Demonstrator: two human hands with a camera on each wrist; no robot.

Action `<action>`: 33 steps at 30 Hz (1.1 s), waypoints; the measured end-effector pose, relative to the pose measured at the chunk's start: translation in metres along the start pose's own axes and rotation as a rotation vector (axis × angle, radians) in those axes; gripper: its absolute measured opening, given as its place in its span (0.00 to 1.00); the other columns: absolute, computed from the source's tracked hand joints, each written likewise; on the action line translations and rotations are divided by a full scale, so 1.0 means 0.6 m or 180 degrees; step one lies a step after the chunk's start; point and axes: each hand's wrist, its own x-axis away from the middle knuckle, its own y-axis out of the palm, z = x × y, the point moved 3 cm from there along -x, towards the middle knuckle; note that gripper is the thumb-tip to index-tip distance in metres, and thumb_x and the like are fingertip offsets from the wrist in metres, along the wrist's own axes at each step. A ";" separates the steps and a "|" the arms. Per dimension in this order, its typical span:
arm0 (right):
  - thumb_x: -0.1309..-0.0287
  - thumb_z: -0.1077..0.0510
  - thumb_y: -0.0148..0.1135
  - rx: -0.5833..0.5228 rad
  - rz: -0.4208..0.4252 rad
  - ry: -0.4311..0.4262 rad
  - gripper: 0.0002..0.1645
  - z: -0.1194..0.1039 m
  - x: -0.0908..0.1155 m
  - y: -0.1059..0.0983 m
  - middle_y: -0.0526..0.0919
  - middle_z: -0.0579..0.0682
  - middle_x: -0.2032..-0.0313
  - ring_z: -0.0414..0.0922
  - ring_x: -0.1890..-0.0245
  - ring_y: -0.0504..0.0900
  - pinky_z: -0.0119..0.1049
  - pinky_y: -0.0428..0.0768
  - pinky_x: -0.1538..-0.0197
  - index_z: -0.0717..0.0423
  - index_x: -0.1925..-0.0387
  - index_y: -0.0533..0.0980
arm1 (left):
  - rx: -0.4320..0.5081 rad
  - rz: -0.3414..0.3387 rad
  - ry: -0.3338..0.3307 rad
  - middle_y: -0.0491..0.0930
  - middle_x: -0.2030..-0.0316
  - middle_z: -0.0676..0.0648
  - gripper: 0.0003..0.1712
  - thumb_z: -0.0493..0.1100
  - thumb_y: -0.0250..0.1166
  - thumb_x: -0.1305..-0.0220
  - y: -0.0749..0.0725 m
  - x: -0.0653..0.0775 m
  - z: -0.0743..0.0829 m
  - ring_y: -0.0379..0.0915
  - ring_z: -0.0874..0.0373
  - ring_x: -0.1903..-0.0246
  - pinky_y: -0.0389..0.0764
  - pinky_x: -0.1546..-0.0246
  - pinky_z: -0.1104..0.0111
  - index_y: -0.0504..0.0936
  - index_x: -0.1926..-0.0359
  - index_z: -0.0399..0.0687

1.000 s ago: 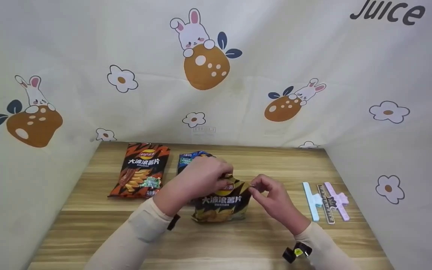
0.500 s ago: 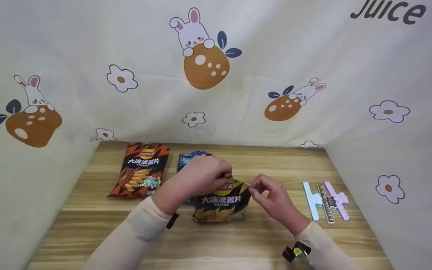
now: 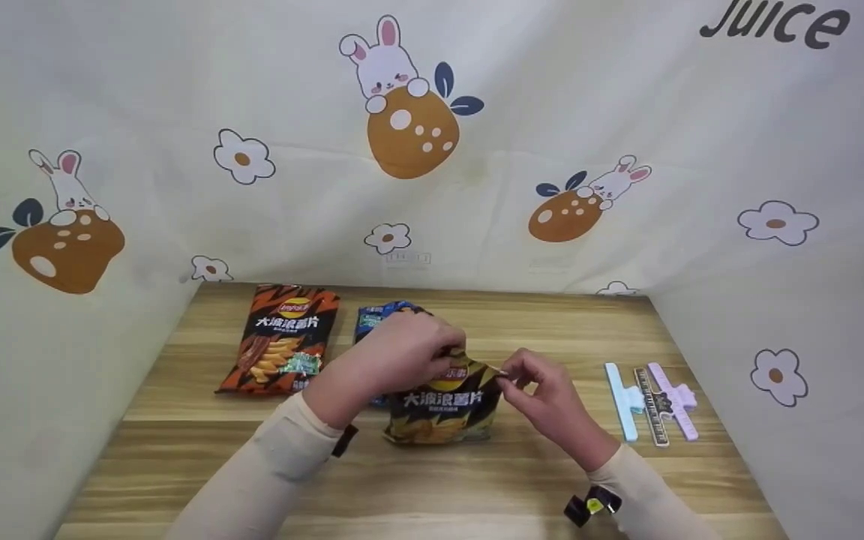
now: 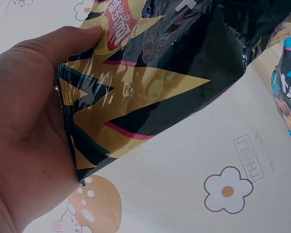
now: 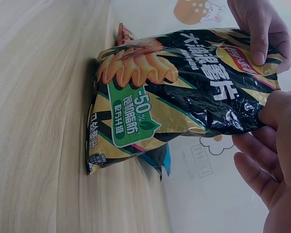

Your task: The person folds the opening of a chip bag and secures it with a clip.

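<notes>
A black and gold chip bag stands upright on the wooden table, its bottom edge down on the wood. My left hand grips its top edge from the left, the thumb lying over the printed front near the logo. At the top right corner my right hand pinches the bag between thumb and fingers. The right wrist view shows the front of the bag with a green label, and both hands at its top edge. The left hand's other fingers are hidden behind the bag in the left wrist view.
A red and black chip bag lies at the back left. Partly hidden behind my left hand is a blue chip bag. On the right lie a light blue clip, a dark patterned clip and a purple clip. A printed curtain surrounds the table.
Both hands keep their hold on the black and gold chip bag in nearly the same place. The right fingers shift very slightly at its corner.
</notes>
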 end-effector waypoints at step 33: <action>0.51 0.80 0.66 0.0949 -0.0052 -0.1308 0.21 -0.010 0.000 0.005 0.80 0.45 0.63 0.40 0.67 0.82 0.27 0.83 0.68 0.54 0.62 0.78 | 0.0179 -0.0045 0.0137 0.85 0.67 0.59 0.08 0.37 0.73 0.29 -0.004 0.003 -0.008 0.78 0.61 0.67 0.83 0.62 0.60 0.85 0.60 0.57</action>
